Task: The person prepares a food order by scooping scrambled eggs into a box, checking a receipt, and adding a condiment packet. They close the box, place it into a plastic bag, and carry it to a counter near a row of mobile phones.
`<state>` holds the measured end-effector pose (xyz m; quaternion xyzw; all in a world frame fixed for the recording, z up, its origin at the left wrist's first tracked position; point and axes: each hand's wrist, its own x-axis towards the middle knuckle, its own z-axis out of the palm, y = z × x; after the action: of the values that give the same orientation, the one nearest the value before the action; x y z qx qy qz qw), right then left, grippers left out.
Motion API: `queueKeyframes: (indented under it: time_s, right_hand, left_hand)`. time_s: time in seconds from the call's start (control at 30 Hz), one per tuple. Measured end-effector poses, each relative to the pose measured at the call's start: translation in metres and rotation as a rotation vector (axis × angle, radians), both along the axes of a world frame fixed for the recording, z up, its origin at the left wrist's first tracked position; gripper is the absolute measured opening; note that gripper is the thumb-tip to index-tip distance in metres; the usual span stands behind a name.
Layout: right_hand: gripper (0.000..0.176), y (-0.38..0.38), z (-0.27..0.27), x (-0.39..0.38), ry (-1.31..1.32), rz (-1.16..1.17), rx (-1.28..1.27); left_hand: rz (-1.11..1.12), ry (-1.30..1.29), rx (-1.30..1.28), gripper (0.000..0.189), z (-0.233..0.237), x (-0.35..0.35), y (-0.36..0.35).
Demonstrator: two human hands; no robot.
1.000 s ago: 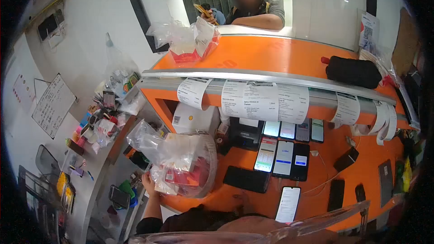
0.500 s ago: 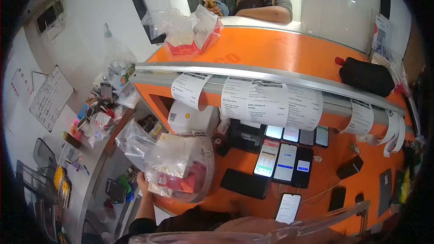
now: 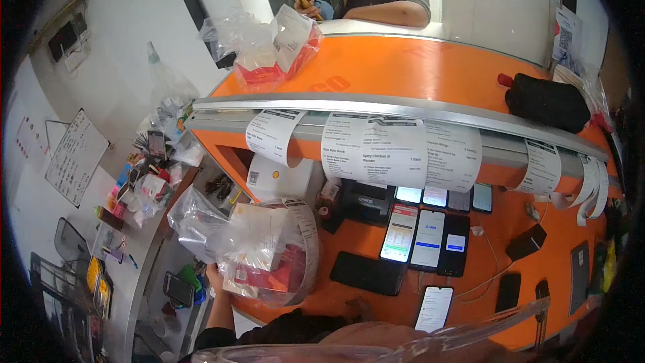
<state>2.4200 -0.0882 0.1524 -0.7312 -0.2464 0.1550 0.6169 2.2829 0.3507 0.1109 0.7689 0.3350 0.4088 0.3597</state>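
Observation:
My left hand (image 3: 214, 277) is at the left side of a clear plastic bag (image 3: 196, 218), gripping it, with most of the fingers hidden behind it. Inside the bag are a white box (image 3: 259, 232) and a red box (image 3: 290, 265). A long printed receipt (image 3: 307, 235) curls along the bag's right side. Low in the view, beyond my dark sleeve, a dim shape (image 3: 363, 308) over the orange desk may be part of my right hand; its fingers are not clear.
Several phones (image 3: 430, 235) lie on the orange desk (image 3: 463, 290) beside a black receipt printer (image 3: 365, 203). Printed receipts (image 3: 396, 151) hang from the counter's metal edge. Another bagged order (image 3: 259, 74) and a black pouch (image 3: 547, 102) sit on top. Across the counter, a person holds a phone (image 3: 302, 1).
The view has shifted slightly. My left hand stays at the bag, which has barely moved. A dim shape shows more plainly over the desk at the bottom.

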Motion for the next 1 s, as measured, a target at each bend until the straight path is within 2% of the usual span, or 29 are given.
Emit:
queueKeyframes:
  time_s: [0.17, 0.27, 0.37, 0.4, 0.5, 0.57, 0.7, 0.73, 0.8, 0.87, 0.93, 1.0]
  right_hand:
    - [0.037, -0.001, 0.0, -0.008, -0.012, -0.006, -0.005]
    - [0.036, -0.004, -0.001, -0.016, -0.031, -0.011, -0.006]
    - [0.035, -0.009, 0.001, -0.025, -0.064, -0.021, -0.02]
    - [0.034, -0.011, 0.003, -0.027, -0.079, -0.029, -0.028]
    - [0.033, -0.023, 0.023, -0.021, -0.217, -0.072, -0.035]
    - [0.033, -0.037, 0.071, 0.0, -0.502, -0.161, -0.005]
    - [0.031, -0.054, 0.21, 0.076, -1.117, -0.455, -0.025]
    - [0.024, -0.056, 0.234, 0.094, -0.97, -0.446, -0.044]
    - [0.055, -0.057, 0.274, 0.13, -1.235, -0.735, -0.136]
    - [0.073, -0.055, 0.293, 0.143, -1.192, -0.964, -0.106]
    - [0.079, -0.051, 0.302, 0.146, -0.898, -1.064, -0.031]
    - [0.088, -0.044, 0.305, 0.144, -0.732, -1.03, 0.032]
  left_hand:
    - [0.022, 0.059, 0.01, 0.019, -0.019, -0.012, 0.02]
    - [0.034, 0.138, 0.021, 0.019, -0.015, -0.009, 0.018]
    - [0.049, 0.113, 0.034, 0.02, 0.005, 0.0, -0.004]
    - [0.033, 0.092, 0.075, 0.024, 0.027, 0.007, -0.023]
    - [-0.036, 0.058, 0.094, 0.028, 0.005, 0.003, -0.005]
    - [0.012, 0.129, 0.105, 0.03, 0.006, 0.003, -0.006]
    - [0.059, 0.17, 0.098, 0.029, 0.03, 0.006, -0.023]
    - [0.0, 0.144, 0.035, 0.025, 0.015, 0.003, -0.01]
    - [-0.029, 0.076, -0.022, 0.022, 0.008, -0.002, -0.012]
    - [-0.055, 0.039, 0.005, 0.02, 0.012, 0.002, -0.005]
    - [-0.075, 0.049, 0.093, 0.019, 0.009, -0.002, 0.001]
    - [-0.047, 0.029, 0.103, 0.018, 0.003, 0.002, 0.001]
